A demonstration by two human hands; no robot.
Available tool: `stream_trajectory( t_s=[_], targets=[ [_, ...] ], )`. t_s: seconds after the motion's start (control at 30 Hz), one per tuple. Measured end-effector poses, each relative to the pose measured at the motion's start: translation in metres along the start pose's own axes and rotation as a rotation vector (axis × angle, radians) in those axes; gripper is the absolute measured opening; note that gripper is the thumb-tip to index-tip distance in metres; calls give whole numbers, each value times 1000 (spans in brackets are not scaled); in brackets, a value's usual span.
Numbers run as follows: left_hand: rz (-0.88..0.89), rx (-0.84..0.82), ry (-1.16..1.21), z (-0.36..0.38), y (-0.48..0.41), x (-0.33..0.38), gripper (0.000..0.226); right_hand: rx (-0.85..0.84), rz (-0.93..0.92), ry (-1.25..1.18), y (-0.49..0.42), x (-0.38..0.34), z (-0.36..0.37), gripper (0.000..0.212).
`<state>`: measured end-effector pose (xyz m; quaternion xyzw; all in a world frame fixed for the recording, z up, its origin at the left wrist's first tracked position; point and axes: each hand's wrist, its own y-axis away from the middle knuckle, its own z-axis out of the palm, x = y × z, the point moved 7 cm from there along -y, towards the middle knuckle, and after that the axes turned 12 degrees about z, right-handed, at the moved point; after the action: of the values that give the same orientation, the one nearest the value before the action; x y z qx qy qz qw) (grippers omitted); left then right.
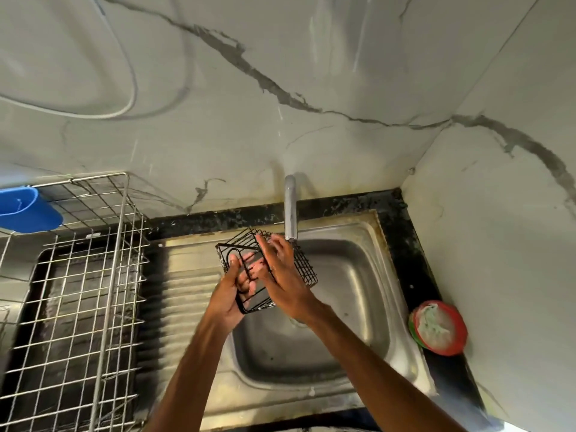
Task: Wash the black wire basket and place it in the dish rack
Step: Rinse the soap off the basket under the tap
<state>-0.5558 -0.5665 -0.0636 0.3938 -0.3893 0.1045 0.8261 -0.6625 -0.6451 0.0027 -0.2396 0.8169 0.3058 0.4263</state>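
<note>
A black wire basket (302, 266) is held in the air over the steel sink (343, 291), tilted on one corner, with its far edge just under the spout of the tap (290, 210). It is kept there, apparently, so that any water falls through the wires into the basin. Whether water is running cannot be told.

The basket is held by both hands. The left hand (232, 291) is curled round the near rim, with fingers hooked through the wires, so the basket is steadied from below. The right hand (280, 269) is laid across the basket's side with fingers fairly straight, pressed on the wires as if to rub them clean. No sponge is seen in it.

The washing is judged to be under way; the basket has not yet been placed in the rack.

To the left, beyond the ridged draining board (180, 291), a silver wire dish rack (122, 213) is stood within easy reach, with a blue cup (28, 210) hung at its far corner. To the right, on the dark tabletop (402, 232), a red-rimmed dish (438, 327) of soap is set near the basin.
</note>
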Motion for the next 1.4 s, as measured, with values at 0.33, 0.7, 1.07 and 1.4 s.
stream_trajectory(
  t_s=[0.33, 0.7, 1.07, 1.4],
  targets=[
    [-7, -42, -138, -3, 6, 12, 40, -124, 285, -173, -23, 50, -9, 71],
    [-71, -111, -133, -7, -7, -7, 60, -124, -115, 126, 2, -27, 13, 69],
    [-87, -126, -158, 6, -10, 4, 51, -134, 227, 15, -10, 52, 0, 83],
    [-59, -72, -162, 0, -10, 19, 44, -28, 507, -83, -33, 132, -17, 97]
  ],
)
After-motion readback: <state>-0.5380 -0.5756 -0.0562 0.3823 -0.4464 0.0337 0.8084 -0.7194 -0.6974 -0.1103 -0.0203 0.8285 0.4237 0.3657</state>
